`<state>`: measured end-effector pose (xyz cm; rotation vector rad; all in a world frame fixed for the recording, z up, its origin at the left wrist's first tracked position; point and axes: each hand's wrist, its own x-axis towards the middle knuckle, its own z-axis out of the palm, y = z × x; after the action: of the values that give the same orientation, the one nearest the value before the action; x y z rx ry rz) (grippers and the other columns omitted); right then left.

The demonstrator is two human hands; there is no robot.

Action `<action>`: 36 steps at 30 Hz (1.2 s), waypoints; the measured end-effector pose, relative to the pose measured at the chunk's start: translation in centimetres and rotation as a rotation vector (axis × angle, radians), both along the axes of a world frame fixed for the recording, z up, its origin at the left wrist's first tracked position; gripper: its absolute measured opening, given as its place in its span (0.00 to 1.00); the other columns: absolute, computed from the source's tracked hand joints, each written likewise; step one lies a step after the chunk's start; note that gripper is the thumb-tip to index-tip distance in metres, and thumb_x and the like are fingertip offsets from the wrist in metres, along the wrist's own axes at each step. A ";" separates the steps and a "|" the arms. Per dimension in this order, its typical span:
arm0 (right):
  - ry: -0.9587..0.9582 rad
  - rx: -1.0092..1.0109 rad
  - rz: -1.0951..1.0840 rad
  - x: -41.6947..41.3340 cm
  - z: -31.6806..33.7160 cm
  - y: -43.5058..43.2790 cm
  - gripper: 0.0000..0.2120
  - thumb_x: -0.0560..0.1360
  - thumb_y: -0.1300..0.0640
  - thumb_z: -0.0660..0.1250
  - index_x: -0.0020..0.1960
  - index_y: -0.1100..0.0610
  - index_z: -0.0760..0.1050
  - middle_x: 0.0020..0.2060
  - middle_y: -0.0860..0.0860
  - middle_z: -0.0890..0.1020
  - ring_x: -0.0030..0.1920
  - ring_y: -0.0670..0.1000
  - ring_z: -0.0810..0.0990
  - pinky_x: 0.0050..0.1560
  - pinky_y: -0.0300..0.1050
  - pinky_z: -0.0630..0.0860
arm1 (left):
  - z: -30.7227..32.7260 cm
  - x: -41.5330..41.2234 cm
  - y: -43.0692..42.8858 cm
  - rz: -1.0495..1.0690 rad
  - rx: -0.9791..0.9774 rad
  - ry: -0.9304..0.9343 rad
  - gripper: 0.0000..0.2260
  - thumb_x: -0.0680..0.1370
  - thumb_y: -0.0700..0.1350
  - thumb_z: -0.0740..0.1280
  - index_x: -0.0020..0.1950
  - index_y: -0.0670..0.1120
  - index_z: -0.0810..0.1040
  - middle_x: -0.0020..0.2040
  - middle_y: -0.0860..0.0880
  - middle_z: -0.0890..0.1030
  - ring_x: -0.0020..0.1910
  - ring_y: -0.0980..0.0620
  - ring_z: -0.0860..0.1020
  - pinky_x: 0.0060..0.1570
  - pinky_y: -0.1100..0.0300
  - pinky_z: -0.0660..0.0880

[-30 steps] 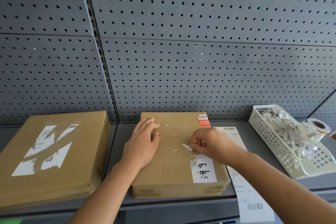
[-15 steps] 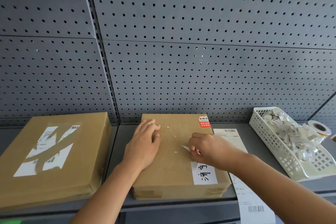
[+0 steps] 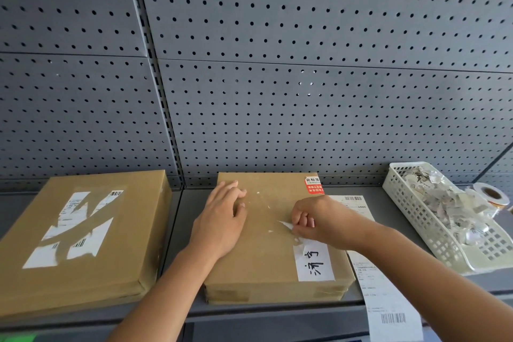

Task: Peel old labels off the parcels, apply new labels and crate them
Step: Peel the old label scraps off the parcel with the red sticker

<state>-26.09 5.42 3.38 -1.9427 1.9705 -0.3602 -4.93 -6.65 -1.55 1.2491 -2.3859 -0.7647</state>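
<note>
My left hand (image 3: 219, 228) lies flat, fingers straight, pressing on the smooth brown cardboard parcel (image 3: 263, 258). My right hand (image 3: 319, 221), fingers curled, pinches a thin white scrap (image 3: 286, 224) of label curling off the parcel's top, just beyond a rectangular white label (image 3: 315, 261). Left of the parcel lies a second flat box (image 3: 83, 236) with torn labels. To the right is a white lattice basket (image 3: 416, 219) of crumpled paper.

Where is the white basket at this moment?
In the head view, the basket stands on the shelf at the far right, beside the long label sheet, with a roll by its far end.
</note>
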 end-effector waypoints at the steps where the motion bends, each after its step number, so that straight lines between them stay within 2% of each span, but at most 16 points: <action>1: -0.019 0.016 -0.019 0.0 0.0 -0.1 0.03 0.74 0.57 0.72 0.47 0.55 0.80 0.37 0.43 0.78 0.37 0.37 0.76 0.39 0.30 0.72 | 0.0 0.0 0.0 0.000 0.001 0.000 0.15 0.85 0.52 0.55 0.71 0.59 0.70 0.78 0.66 0.58 0.79 0.65 0.47 0.70 0.43 0.67; 5: -0.012 0.015 -0.043 0.0 -0.2 -0.3 0.03 0.75 0.56 0.72 0.46 0.55 0.80 0.35 0.41 0.77 0.35 0.39 0.76 0.38 0.30 0.72 | -0.1 0.1 -0.1 0.002 -0.004 -0.005 0.15 0.85 0.52 0.55 0.71 0.59 0.70 0.78 0.66 0.58 0.79 0.65 0.47 0.70 0.44 0.68; 10: 0.038 -0.084 -0.091 0.3 -1.1 0.0 0.01 0.75 0.58 0.69 0.45 0.53 0.78 0.34 0.41 0.76 0.34 0.39 0.74 0.35 0.29 0.68 | -0.1 0.0 -0.2 -0.002 -0.005 0.000 0.16 0.85 0.51 0.55 0.72 0.59 0.70 0.78 0.66 0.58 0.79 0.65 0.47 0.70 0.46 0.67; 13: -0.033 -0.105 -0.111 0.1 -1.1 0.2 0.03 0.74 0.61 0.69 0.43 0.54 0.78 0.33 0.44 0.79 0.35 0.42 0.75 0.36 0.29 0.69 | -0.2 -0.1 -0.2 -0.002 -0.003 0.002 0.16 0.85 0.52 0.55 0.72 0.59 0.70 0.78 0.66 0.58 0.79 0.65 0.47 0.69 0.46 0.67; 16: -0.082 -0.088 -0.052 -0.1 -0.6 0.5 0.03 0.73 0.63 0.70 0.43 0.57 0.80 0.36 0.46 0.82 0.40 0.44 0.78 0.39 0.31 0.74 | -0.3 0.1 -0.3 -0.003 -0.004 0.002 0.16 0.85 0.52 0.55 0.72 0.59 0.70 0.78 0.66 0.58 0.78 0.65 0.47 0.70 0.46 0.67; 20: 0.065 -0.085 0.077 0.3 -0.2 0.6 0.03 0.74 0.61 0.69 0.45 0.57 0.81 0.40 0.48 0.80 0.38 0.38 0.75 0.41 0.29 0.71 | -0.3 0.0 -0.2 -0.003 -0.005 0.012 0.16 0.85 0.52 0.55 0.72 0.59 0.70 0.78 0.66 0.58 0.79 0.64 0.48 0.70 0.45 0.67; 22: 0.151 -0.068 0.089 0.6 -0.1 0.4 0.05 0.76 0.59 0.66 0.46 0.56 0.81 0.42 0.47 0.80 0.38 0.40 0.75 0.43 0.32 0.73 | -0.2 0.0 -0.1 -0.003 -0.006 0.010 0.16 0.85 0.52 0.55 0.72 0.59 0.70 0.78 0.66 0.58 0.79 0.64 0.47 0.70 0.45 0.67; 24: 0.206 -0.043 0.080 0.9 0.0 0.3 0.06 0.77 0.57 0.63 0.47 0.54 0.79 0.43 0.45 0.77 0.41 0.46 0.77 0.45 0.41 0.76 | -0.3 0.0 -0.2 -0.002 -0.006 0.008 0.16 0.85 0.52 0.55 0.72 0.60 0.70 0.78 0.66 0.58 0.79 0.64 0.47 0.70 0.44 0.67; 26: 0.262 -0.021 0.083 1.0 -0.1 0.2 0.06 0.77 0.57 0.61 0.46 0.53 0.77 0.42 0.44 0.74 0.42 0.51 0.77 0.44 0.44 0.76 | -0.3 0.0 -0.2 -0.004 -0.005 0.008 0.16 0.85 0.52 0.55 0.72 0.60 0.70 0.78 0.66 0.58 0.79 0.64 0.47 0.70 0.44 0.67; 31: 0.316 0.018 0.064 1.2 -0.9 -0.3 0.04 0.75 0.57 0.59 0.41 0.51 0.67 0.39 0.47 0.71 0.39 0.56 0.76 0.42 0.53 0.77 | -0.3 0.0 -0.3 -0.002 -0.008 0.010 0.15 0.85 0.52 0.55 0.71 0.60 0.70 0.78 0.66 0.58 0.79 0.65 0.47 0.70 0.44 0.68; 36: 0.242 0.000 0.025 1.0 -0.8 -0.3 0.02 0.74 0.58 0.62 0.45 0.56 0.72 0.41 0.49 0.75 0.40 0.54 0.76 0.42 0.50 0.76 | -0.3 0.1 -0.3 0.001 -0.005 0.005 0.16 0.85 0.52 0.55 0.71 0.60 0.70 0.78 0.66 0.58 0.79 0.64 0.47 0.70 0.43 0.68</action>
<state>-25.08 5.09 2.53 -2.0927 2.0886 -0.1226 -4.87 -6.91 -1.81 1.2451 -2.3820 -0.7598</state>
